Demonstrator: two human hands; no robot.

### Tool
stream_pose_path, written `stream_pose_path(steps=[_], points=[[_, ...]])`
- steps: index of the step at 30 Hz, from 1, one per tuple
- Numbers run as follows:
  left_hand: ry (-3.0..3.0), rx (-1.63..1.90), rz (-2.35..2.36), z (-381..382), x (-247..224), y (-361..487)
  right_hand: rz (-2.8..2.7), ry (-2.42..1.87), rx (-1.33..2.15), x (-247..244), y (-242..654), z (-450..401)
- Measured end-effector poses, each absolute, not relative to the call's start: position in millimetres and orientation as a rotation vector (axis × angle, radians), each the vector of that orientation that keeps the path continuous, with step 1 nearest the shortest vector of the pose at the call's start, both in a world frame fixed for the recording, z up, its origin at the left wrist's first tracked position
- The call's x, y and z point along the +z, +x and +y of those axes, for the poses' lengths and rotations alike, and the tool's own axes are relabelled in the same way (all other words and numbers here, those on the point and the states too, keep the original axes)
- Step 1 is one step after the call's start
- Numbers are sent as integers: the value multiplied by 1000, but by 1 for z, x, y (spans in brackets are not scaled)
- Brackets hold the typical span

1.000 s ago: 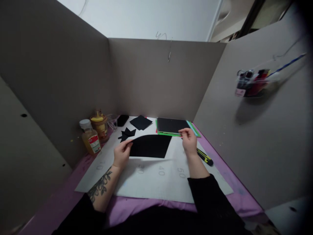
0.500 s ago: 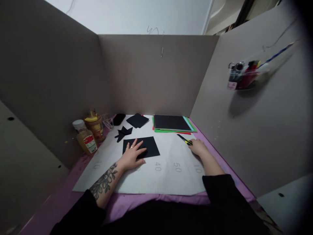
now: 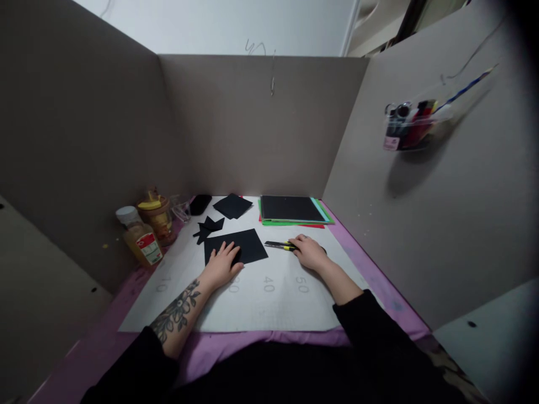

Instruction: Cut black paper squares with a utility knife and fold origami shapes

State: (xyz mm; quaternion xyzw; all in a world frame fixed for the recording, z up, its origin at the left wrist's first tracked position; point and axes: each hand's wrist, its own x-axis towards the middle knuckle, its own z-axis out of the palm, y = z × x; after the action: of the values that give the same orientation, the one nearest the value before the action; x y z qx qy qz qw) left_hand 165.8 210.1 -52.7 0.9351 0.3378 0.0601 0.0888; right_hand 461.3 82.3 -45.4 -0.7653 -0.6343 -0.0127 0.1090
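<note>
My left hand (image 3: 222,268) lies flat with fingers spread on the lower part of a black sheet of paper (image 3: 251,244), covering some of it. My right hand (image 3: 309,252) is closed over a pair of black-and-yellow scissors (image 3: 275,244), flat on the white mat. Their dark blades point left, the tip close to the sheet's right edge; most of the handles is hidden under my fingers. Up and left of the sheet are folded or cut black paper pieces (image 3: 209,225). Behind these sit several black paper squares (image 3: 233,206).
A stack of coloured paper (image 3: 292,209), black on top, lies at the back right. At left stand a glue-like bottle (image 3: 141,238), a brown pot (image 3: 158,216) and a clear cup (image 3: 181,207). A holder of tools (image 3: 408,132) hangs on the right panel. Grey panels (image 3: 256,123) enclose the table.
My right hand has moved left with the scissors, which have turned to lie nearly level, pointing at the black sheet. The left hand stays on the paper. The view has shifted slightly.
</note>
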Motion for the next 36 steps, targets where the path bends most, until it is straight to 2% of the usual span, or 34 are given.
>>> stream_pose_path(steps=[17, 24, 36], points=[[2764, 189, 1003, 212, -57, 165, -1885, -2238, 67, -46, 464, 80], [2765, 177, 1003, 210, -55, 165, -1881, -2283, 2, -45, 463, 79], [2753, 159, 1015, 209, -54, 166, -1963, -2119, 98, -48, 461, 79]])
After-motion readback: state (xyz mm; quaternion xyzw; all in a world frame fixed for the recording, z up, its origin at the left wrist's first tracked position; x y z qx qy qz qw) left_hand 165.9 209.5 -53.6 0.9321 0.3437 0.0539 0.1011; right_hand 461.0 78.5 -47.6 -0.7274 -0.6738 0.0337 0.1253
